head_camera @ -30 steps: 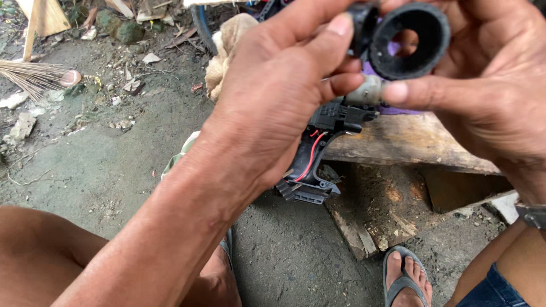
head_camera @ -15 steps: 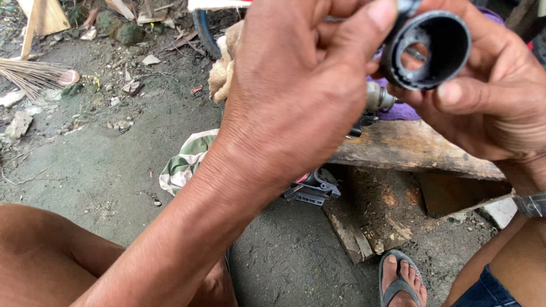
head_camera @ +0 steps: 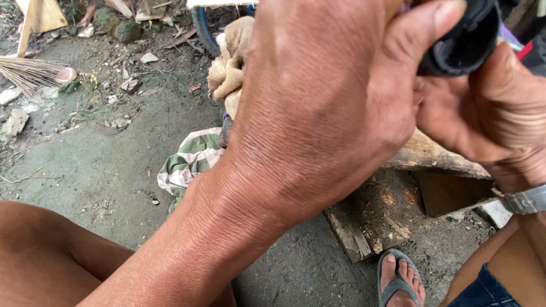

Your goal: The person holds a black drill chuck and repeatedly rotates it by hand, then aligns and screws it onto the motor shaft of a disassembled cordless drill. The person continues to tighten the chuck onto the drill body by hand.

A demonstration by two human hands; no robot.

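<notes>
Black ring part [head_camera: 463,42] is up at top right of the view, held off the ground between both hands. Only its dark round rim shows; the rest is hidden behind the left hand.

Left hand [head_camera: 330,96] fills the middle of the view, back of hand to camera, thumb [head_camera: 426,40] pressed along the ring's near edge, so it's grasping the ring. Its fingers are out of sight behind the hand.

Right hand [head_camera: 489,119] cups the ring from below and behind, palm up, a finger lying against the rim, also gripping it. Metal watch band [head_camera: 526,200] on that wrist.

Below the hands: worn wood plank [head_camera: 421,156] over a scuffed wood block [head_camera: 372,219], on a dirt floor [head_camera: 102,165]. Striped green-and-white cloth [head_camera: 187,165] lies on the floor just left of the left wrist; a tan rag [head_camera: 227,71] sits above it. Foot in a grey flip-flop [head_camera: 401,281] at the bottom right. Broom bristles [head_camera: 25,74] at far left, well apart.
</notes>
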